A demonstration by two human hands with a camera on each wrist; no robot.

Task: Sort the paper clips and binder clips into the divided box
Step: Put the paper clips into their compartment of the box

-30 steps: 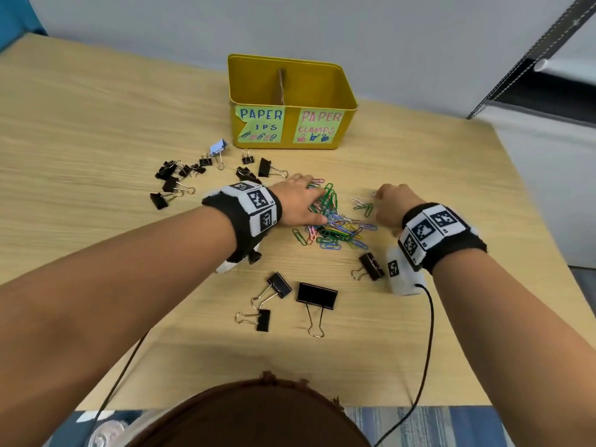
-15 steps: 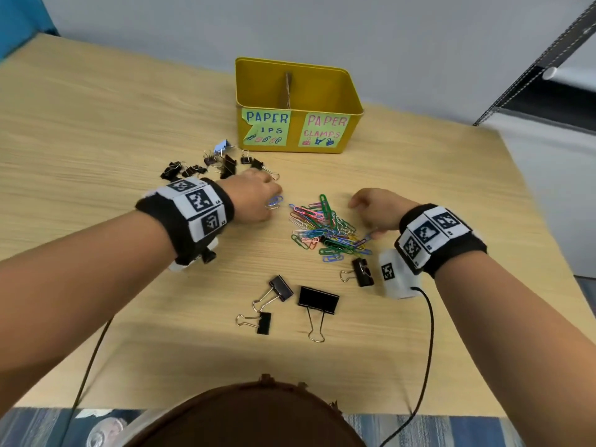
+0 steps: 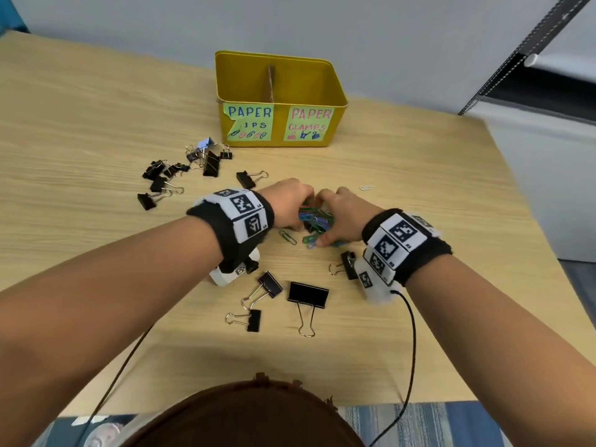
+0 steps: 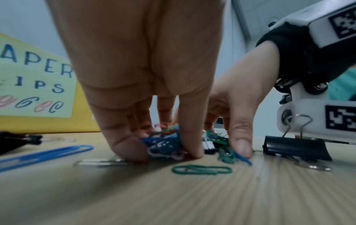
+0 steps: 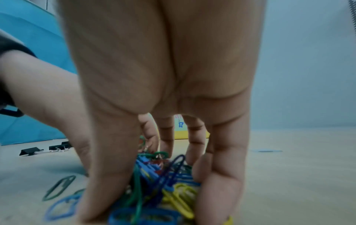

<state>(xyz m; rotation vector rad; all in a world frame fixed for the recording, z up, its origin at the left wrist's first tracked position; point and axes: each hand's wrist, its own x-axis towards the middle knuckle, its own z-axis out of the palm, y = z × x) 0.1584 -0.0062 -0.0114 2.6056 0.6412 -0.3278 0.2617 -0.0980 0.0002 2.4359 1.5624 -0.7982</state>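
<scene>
A pile of coloured paper clips (image 3: pixel 314 218) lies mid-table, in front of the yellow divided box (image 3: pixel 280 57). The box carries the labels "PAPER CLIPS" on the left and "PAPER CLAMPS" on the right. My left hand (image 3: pixel 292 204) and right hand (image 3: pixel 338 216) meet over the pile, fingers curled round it from both sides. In the left wrist view, thumb and fingers of the left hand (image 4: pixel 161 150) pinch blue clips (image 4: pixel 163 141) against the table. In the right wrist view, the right hand (image 5: pixel 159 194) cages the clips (image 5: pixel 163 182). Black binder clips (image 3: pixel 180 171) lie scattered at the left.
Several more binder clips (image 3: pixel 309 295) lie near me, one (image 3: pixel 347 266) under my right wrist. A green paper clip (image 3: pixel 287 237) and a white one (image 3: pixel 367 188) lie loose outside the pile. A cardboard divider (image 3: pixel 269 80) splits the box. The table edge is near on the right.
My left hand has moved right from the binder clips to the pile. The right hand has closed in from the other side, and the spread clips are bunched between the two hands.
</scene>
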